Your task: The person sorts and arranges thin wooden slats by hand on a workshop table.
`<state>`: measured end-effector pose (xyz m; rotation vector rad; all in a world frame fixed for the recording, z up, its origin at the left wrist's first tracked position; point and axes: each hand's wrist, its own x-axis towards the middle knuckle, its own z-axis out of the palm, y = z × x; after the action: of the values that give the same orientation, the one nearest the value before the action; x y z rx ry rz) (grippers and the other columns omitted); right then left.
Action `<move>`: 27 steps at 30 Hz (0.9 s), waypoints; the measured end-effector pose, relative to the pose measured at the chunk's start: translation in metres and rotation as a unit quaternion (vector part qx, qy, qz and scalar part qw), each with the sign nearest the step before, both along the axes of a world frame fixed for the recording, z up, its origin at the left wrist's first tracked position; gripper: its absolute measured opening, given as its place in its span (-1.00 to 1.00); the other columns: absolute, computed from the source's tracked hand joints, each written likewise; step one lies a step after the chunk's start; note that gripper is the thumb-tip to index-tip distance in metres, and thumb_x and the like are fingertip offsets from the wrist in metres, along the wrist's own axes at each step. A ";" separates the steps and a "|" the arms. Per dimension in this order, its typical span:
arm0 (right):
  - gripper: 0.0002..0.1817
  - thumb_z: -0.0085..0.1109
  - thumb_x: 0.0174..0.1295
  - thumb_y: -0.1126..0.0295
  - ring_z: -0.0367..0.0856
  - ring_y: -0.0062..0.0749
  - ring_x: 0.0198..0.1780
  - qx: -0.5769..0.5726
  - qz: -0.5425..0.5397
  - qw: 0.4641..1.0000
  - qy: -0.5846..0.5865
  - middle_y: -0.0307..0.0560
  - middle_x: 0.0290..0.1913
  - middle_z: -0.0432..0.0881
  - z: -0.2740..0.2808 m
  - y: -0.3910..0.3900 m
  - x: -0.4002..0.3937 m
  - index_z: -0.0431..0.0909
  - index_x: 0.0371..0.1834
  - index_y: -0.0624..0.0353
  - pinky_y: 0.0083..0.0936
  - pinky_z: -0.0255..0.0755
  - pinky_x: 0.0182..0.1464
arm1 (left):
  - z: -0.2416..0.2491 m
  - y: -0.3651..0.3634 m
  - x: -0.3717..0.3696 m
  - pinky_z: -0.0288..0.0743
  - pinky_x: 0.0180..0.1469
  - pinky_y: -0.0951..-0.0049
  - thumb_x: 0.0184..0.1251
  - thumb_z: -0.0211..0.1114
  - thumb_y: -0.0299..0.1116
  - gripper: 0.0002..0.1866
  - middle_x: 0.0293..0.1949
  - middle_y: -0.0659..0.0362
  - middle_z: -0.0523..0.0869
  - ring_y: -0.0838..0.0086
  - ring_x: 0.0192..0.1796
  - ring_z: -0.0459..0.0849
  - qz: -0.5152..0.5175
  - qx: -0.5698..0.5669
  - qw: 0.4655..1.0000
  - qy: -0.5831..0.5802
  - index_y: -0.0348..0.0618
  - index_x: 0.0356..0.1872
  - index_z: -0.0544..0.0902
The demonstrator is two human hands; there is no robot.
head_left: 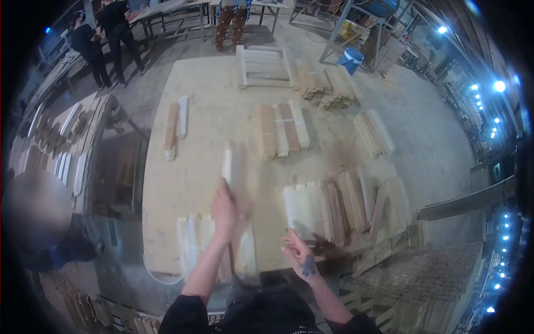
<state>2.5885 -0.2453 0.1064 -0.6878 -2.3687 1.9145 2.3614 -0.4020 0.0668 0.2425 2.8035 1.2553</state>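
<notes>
My left hand is closed round the near end of a pale wooden slat, which points away from me over the middle of the table. Its outline is slightly blurred. My right hand is at the table's near edge, fingers apart and nothing in them. Just beyond its fingertips lies a wide row of slats, pale on the left and browner to the right. Under my left forearm is another group of slats, partly hidden by the arm.
The broad wooden table carries more slat piles, a small pair at left and stacks at the far side. A blue bucket stands beyond it. One person is at left; others stand farther back.
</notes>
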 end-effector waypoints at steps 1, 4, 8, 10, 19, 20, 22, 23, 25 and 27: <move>-0.32 0.18 0.48 0.43 0.67 -0.44 0.10 -0.002 -0.008 1.000 0.007 0.00 0.26 0.60 -0.001 0.025 -0.006 0.16 0.61 0.27 -0.51 0.50 0.17 | -0.012 0.012 -0.030 0.56 0.02 0.02 0.46 0.10 -0.48 -0.42 -0.03 -0.22 0.64 -0.14 0.02 0.66 0.018 -0.056 0.997 0.056 -0.35 0.48 0.27; -0.38 0.09 0.54 0.36 0.69 -0.39 0.09 0.015 -0.033 0.999 0.024 0.01 0.24 0.62 -0.005 0.090 -0.022 0.19 0.60 0.26 -0.49 0.53 0.16 | -0.041 0.047 -0.086 0.55 0.01 -0.01 0.46 0.14 -0.43 -0.38 0.02 -0.21 0.63 -0.15 0.00 0.66 0.037 -0.095 0.993 0.053 -0.35 0.50 0.24; -0.43 0.06 0.57 0.28 0.68 -0.35 0.12 -0.006 -0.079 0.996 0.051 0.00 0.24 0.63 -0.011 0.163 -0.063 0.28 0.55 0.27 -0.45 0.56 0.15 | -0.073 0.095 -0.158 0.51 0.06 -0.06 0.44 0.19 -0.35 -0.56 0.02 -0.21 0.62 -0.18 0.02 0.63 -0.012 0.074 0.996 0.041 -0.38 0.25 0.50; -0.44 0.07 0.57 0.25 0.67 -0.36 0.14 0.010 -0.102 0.991 0.092 -0.01 0.23 0.63 -0.026 0.190 -0.101 0.31 0.53 0.28 -0.45 0.55 0.17 | -0.066 0.118 -0.185 0.49 0.11 -0.06 0.41 0.21 -0.32 -0.65 0.00 -0.23 0.63 -0.19 0.04 0.62 -0.021 0.072 0.994 -0.078 -0.37 0.08 0.62; -0.52 0.03 0.59 0.30 0.65 -0.44 0.11 -0.003 -0.082 0.993 0.083 -0.08 0.19 0.64 -0.021 0.182 -0.183 0.39 0.49 0.22 -0.48 0.55 0.16 | -0.067 0.134 -0.174 0.55 0.13 -0.01 0.36 0.17 -0.46 -0.67 0.00 -0.18 0.67 -0.12 0.08 0.64 0.072 -0.001 0.997 0.016 -0.21 0.11 0.66; -0.53 0.03 0.59 0.31 0.65 -0.44 0.10 -0.026 -0.056 0.996 0.071 -0.08 0.19 0.65 -0.019 0.168 -0.180 0.39 0.48 0.23 -0.48 0.55 0.15 | -0.061 0.104 -0.162 0.57 0.11 0.03 0.35 0.17 -0.50 -0.66 0.00 -0.16 0.67 -0.08 0.07 0.66 0.089 0.007 0.995 0.044 -0.20 0.13 0.65; -0.55 0.03 0.58 0.33 0.65 -0.45 0.09 -0.059 -0.010 0.997 0.049 -0.08 0.17 0.65 -0.017 0.147 -0.161 0.41 0.46 0.23 -0.48 0.56 0.14 | -0.032 0.049 -0.129 0.61 0.08 0.11 0.33 0.17 -0.58 -0.62 0.00 -0.13 0.67 0.00 0.06 0.70 0.117 0.032 0.987 0.102 -0.19 0.16 0.64; -0.57 0.02 0.58 0.34 0.66 -0.45 0.07 -0.083 0.001 0.996 0.036 -0.07 0.15 0.67 -0.018 0.136 -0.151 0.43 0.44 0.24 -0.48 0.56 0.13 | -0.020 0.014 -0.109 0.62 0.06 0.17 0.34 0.19 -0.59 -0.63 -0.01 -0.09 0.68 0.06 0.03 0.72 0.139 0.031 0.986 0.085 -0.20 0.16 0.64; -0.57 0.02 0.58 0.35 0.66 -0.45 0.06 -0.093 0.029 0.995 0.012 -0.07 0.12 0.68 -0.014 0.115 -0.132 0.43 0.43 0.25 -0.48 0.57 0.12 | -0.017 -0.068 -0.059 0.63 0.03 0.27 0.38 0.21 -0.57 -0.68 -0.02 -0.04 0.68 0.16 -0.02 0.74 0.205 0.041 0.976 0.065 -0.22 0.13 0.65; -0.58 0.03 0.57 0.36 0.66 -0.46 0.05 -0.094 0.050 0.994 -0.014 -0.06 0.10 0.69 -0.013 0.091 -0.106 0.44 0.42 0.27 -0.48 0.57 0.11 | -0.011 -0.137 0.001 0.61 -0.02 0.26 0.45 0.24 -0.48 -0.76 -0.09 -0.03 0.68 0.13 -0.14 0.72 0.256 -0.032 0.964 0.067 -0.23 0.07 0.68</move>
<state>2.4828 -0.1545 0.0935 -0.6182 -2.3009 2.2054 2.3623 -0.5389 0.0555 -0.4482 3.1362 1.2592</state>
